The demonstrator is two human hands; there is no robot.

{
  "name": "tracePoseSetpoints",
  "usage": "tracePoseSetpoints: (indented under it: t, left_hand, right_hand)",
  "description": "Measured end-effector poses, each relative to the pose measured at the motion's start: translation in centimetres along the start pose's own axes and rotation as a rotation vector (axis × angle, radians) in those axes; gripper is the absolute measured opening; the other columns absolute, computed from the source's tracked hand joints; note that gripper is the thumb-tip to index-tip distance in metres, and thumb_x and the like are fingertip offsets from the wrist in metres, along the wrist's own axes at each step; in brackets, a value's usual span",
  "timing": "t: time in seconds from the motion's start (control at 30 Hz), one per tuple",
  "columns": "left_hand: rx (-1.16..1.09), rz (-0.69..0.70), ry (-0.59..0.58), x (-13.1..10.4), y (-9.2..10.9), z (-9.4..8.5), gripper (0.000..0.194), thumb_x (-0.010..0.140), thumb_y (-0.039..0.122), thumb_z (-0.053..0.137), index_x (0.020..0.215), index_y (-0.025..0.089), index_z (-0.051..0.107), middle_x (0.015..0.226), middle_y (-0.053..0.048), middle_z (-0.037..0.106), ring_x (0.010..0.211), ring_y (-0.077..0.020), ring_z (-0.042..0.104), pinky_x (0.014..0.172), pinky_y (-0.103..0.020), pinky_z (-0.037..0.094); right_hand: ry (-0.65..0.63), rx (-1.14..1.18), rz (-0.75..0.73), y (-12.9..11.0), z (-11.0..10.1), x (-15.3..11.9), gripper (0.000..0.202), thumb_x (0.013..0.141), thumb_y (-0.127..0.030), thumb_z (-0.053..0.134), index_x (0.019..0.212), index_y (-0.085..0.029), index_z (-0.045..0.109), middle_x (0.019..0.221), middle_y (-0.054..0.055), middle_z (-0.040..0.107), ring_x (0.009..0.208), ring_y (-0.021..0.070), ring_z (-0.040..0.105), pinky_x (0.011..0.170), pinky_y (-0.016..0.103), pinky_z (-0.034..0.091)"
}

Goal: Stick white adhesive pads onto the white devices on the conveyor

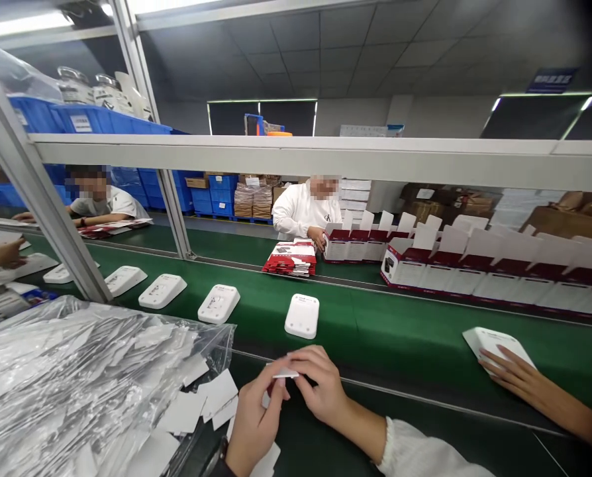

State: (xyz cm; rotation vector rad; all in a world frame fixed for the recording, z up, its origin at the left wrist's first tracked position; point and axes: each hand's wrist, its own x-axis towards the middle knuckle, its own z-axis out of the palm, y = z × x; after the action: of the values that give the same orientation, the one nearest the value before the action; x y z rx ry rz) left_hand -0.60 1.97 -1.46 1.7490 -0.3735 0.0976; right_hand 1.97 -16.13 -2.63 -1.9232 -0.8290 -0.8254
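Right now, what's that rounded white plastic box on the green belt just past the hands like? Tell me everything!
The rounded, white, plastic-looking box lies flat on the green belt, lengthwise across it. Its top shows tiny dark print at the far end, unreadable, and faint round marks. Only the belt touches it; the left hand and right hand are close but apart.

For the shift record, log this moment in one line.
left hand: holding white piece | right hand: fingers on it | ahead: white device on green surface | left: loose white cards
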Motion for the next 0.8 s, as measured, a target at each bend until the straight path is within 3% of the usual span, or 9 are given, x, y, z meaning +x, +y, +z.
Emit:
tracePoseSetpoints:
  t: [0.1,0.27,0.3,0.37,0.43,0.47,0.57,0.67,0.8]
  left_hand:
    - [-0.024,-0.129,0.103,0.4,-0.1,-0.1,0.057,0.094,0.052,0.051,0.142,0.023,0.041,0.072,0.001,0.061,0.071,-0.0197,0.063,0.061,-0.028,0.047]
    - [0.022,-0.110,0.156,1.0,-0.6,-0.9,0.040,0.090,0.058,0.056,0.107,0.022,0.061,0.068,0.002,0.057,0.067,-0.0188,0.060,0.063,-0.028,0.047]
    - [0.057,-0.081,0.154,1.0,-0.6,-1.1,0.036,0.090,0.057,0.056,0.103,0.023,0.062,0.068,0.002,0.056,0.067,-0.0183,0.059,0.064,-0.028,0.046]
    - [0.184,-0.005,0.118,1.0,-0.4,-1.5,0.030,0.093,0.053,0.053,0.098,0.024,0.063,0.068,0.002,0.057,0.066,-0.0173,0.058,0.063,-0.027,0.045]
    - [0.369,0.092,0.065,0.9,-0.2,-1.8,0.027,0.096,0.048,0.051,0.096,0.026,0.065,0.070,0.001,0.060,0.065,-0.0171,0.057,0.062,-0.026,0.043]
    - [0.465,0.142,0.035,0.9,-0.1,-1.8,0.026,0.097,0.046,0.050,0.096,0.026,0.066,0.072,0.000,0.062,0.065,-0.0174,0.057,0.062,-0.027,0.042]
    - [0.676,0.235,-0.037,0.9,-0.4,-1.9,0.026,0.098,0.043,0.047,0.095,0.028,0.067,0.078,-0.002,0.068,0.068,-0.0191,0.059,0.064,-0.029,0.041]
    - [0.713,0.130,-0.060,1.1,-0.7,-2.2,0.031,0.099,0.048,0.043,0.108,0.026,0.063,0.081,-0.003,0.068,0.071,-0.0201,0.061,0.067,-0.032,0.043]
    - [0.766,-0.068,-0.128,1.1,-0.2,-3.8,0.045,0.092,0.056,0.048,0.120,0.022,0.055,0.104,-0.009,0.065,0.095,-0.0274,0.063,0.082,-0.040,0.047]
  right_hand:
    - [0.042,0.111,0.073,-0.5,0.0,0.2,0.029,0.093,-0.011,0.063,0.112,-0.031,0.072,0.103,0.001,0.075,0.091,0.0183,0.068,0.080,0.036,0.052]
    - [0.014,0.235,0.311,-1.3,0.1,-0.2,0.013,0.094,-0.023,0.065,0.099,-0.026,0.077,0.095,0.003,0.076,0.087,0.0186,0.069,0.080,0.034,0.054]
    - [0.003,0.252,0.346,-1.3,0.0,-0.3,0.015,0.093,-0.025,0.067,0.104,-0.025,0.076,0.096,0.004,0.076,0.087,0.0190,0.069,0.080,0.034,0.055]
    - [0.007,0.252,0.377,-1.0,-0.4,-0.3,0.037,0.088,-0.029,0.070,0.126,-0.025,0.068,0.109,0.007,0.074,0.092,0.0204,0.069,0.084,0.036,0.056]
    - [-0.011,0.201,0.351,-0.6,-0.8,-0.1,0.062,0.085,-0.030,0.073,0.144,-0.026,0.052,0.127,0.009,0.068,0.103,0.0223,0.067,0.092,0.039,0.055]
    - [-0.046,0.162,0.316,-0.4,-1.1,0.1,0.062,0.087,-0.030,0.072,0.145,-0.028,0.051,0.130,0.009,0.067,0.106,0.0227,0.066,0.094,0.040,0.054]
    - [-0.198,0.048,0.171,-0.2,-1.3,0.4,0.030,0.096,-0.028,0.061,0.126,-0.030,0.066,0.108,0.004,0.075,0.096,0.0205,0.068,0.087,0.039,0.053]
    - [-0.262,-0.031,0.087,0.2,-1.0,0.5,0.020,0.101,-0.025,0.053,0.110,-0.028,0.071,0.089,0.001,0.076,0.079,0.0182,0.068,0.077,0.036,0.051]
    - [-0.169,-0.246,0.058,2.7,0.0,1.8,0.021,0.101,-0.022,0.050,0.113,-0.023,0.067,0.100,0.004,0.076,0.084,0.0187,0.069,0.079,0.034,0.053]
